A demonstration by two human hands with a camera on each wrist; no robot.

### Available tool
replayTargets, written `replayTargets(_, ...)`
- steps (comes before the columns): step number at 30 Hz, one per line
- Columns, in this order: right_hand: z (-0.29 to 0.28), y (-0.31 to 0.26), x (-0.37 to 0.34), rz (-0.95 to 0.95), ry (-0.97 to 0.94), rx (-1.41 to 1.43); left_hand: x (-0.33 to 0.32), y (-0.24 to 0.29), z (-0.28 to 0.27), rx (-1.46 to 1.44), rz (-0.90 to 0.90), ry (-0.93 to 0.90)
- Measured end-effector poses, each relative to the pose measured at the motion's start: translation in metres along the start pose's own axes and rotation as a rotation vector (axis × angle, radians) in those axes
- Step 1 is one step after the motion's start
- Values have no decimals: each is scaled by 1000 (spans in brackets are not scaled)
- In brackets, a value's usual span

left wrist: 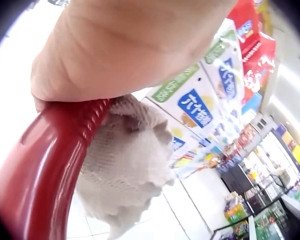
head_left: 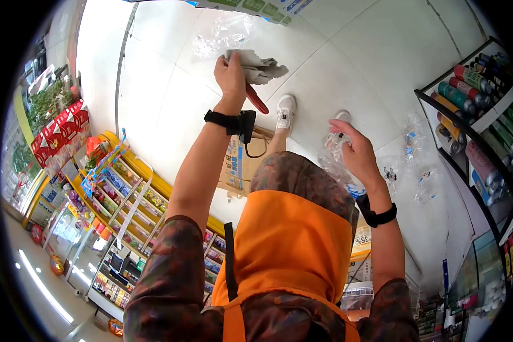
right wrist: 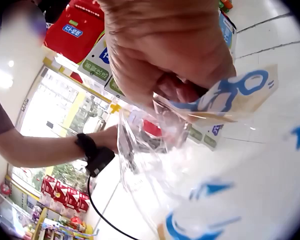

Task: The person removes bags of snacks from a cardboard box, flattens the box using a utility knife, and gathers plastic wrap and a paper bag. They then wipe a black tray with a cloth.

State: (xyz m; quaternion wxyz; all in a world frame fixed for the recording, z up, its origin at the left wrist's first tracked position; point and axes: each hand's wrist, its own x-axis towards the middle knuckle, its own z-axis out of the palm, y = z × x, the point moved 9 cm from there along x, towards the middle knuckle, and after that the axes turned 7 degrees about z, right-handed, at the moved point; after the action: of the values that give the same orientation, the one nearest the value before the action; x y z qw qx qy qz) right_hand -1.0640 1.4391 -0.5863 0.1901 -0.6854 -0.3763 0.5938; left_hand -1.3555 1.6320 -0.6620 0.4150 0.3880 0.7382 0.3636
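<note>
My left hand (head_left: 230,81) grips a crumpled grey cloth (head_left: 255,67) together with a red curved handle (head_left: 257,99). Ridges run along the top of this handle in the left wrist view, where the grey cloth (left wrist: 127,157) hangs beside it; whatever lies beyond the grip is hidden by hand and cloth. Lower and to the right, my right hand (head_left: 360,158) holds a clear plastic wrapper (head_left: 334,149) with curled fingers. Blue print shows on the wrapper (right wrist: 230,100) right at the fingers in the right wrist view, and its transparent part hangs below the hand.
More clear plastic (head_left: 222,35) lies on the tiled floor ahead, with further crumpled wrappers (head_left: 426,183) at the right. A cardboard box (head_left: 233,165) sits beside the legs. Printed cartons (head_left: 262,7) stand at the top edge. Shelves of bottles and cans (head_left: 461,94) line the right side.
</note>
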Motion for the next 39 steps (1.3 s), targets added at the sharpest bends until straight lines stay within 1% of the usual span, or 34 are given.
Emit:
replayTargets(1, 8, -5, 11, -67, 6, 22, 4, 4, 7, 239, 125, -64)
replayTargets(2, 14, 2, 20, -10, -9, 38, 6, 9, 16, 479, 254, -135)
replayTargets(3, 19, 9, 29, 43, -16, 57, 14, -6, 23, 707, 141, -258)
replayTargets(4, 26, 18, 40, 92, -26, 73, 25, -21, 23, 889, 93, -299)
replayTargets(6, 28, 52, 56, 84, 30, 100, 73, -88, 10, 1117, 33, -349)
replayTargets(8, 21, 84, 65, 119, 85, 84, 107, -131, 7, 1269, 32, -467)
replayTargets(10, 13, 122, 73, 229, 113, 99, 133, -164, 15, 1384, 45, -580)
replayTargets(12, -2, 155, 78, 253, 168, -17, 154, -187, 28, 1462, 65, -684)
replayTargets(13, -8, 171, 80, 316, 180, -29, 168, -199, 35, 1520, 120, -664)
replayTargets(14, -12, 189, 80, 385, 192, -39, 183, -208, 42, 1555, 283, -619)
replayTargets(16, -20, 209, 79, 327, 273, -42, 202, -217, 53, 1690, 426, -602)
replayTargets(18, -20, 225, 75, 415, 282, -12, 217, -225, 61, 1829, 455, -667)
replayTargets(19, -19, 227, 75, 438, 283, -12, 218, -219, 64, 1763, 509, -642)
replayTargets(20, -19, 227, 71, 464, 283, -15, 224, -223, 60, 1633, 337, -680)
replayTargets(21, -16, 216, 70, 375, 334, 42, 222, -223, 58, 1496, 165, -717)
replayTargets(22, -10, 209, 68, 364, 311, 92, 222, -221, 57, 1353, 4, -745)
replayTargets(23, -5, 198, 66, 346, 294, 143, 225, -228, 61, 1263, 89, -766)
replayTargets(24, -2, 185, 61, 329, 277, 190, 193, -205, 64, 1034, -122, -796)
replayTargets(26, 20, 157, 49, 345, 137, 292, 133, -162, 81, 511, -356, -846)
replayTargets(28, 47, 117, 29, 147, 47, 457, 55, -90, 107, 140, -521, -838)
replayTargets(30, 61, 54, 8, 98, -52, 512, -11, -39, 130, -87, -690, -859)
replayTargets(31, 64, 27, -6, 84, -52, 611, -46, -9, 142, -184, -758, -885)
replayTargets(32, 63, 6, -22, 70, -48, 709, -80, 22, 154, -269, -787, -921)
replayTargets(35, 50, -20, -72, 246, -136, 935, -160, 111, 187, -444, -788, -967)
replayTargets(37, 19, -44, -95, 112, -34, 1324, -199, 164, 203, -552, -790, -1001)
replayTargets(38, 3, -48, -107, 31, 11, 1517, -220, 186, 212, -615, -814, -1051)
replayTargets(39, -5, -51, -116, -114, -130, 1544, -238, 208, 222, -675, -837, -1099)
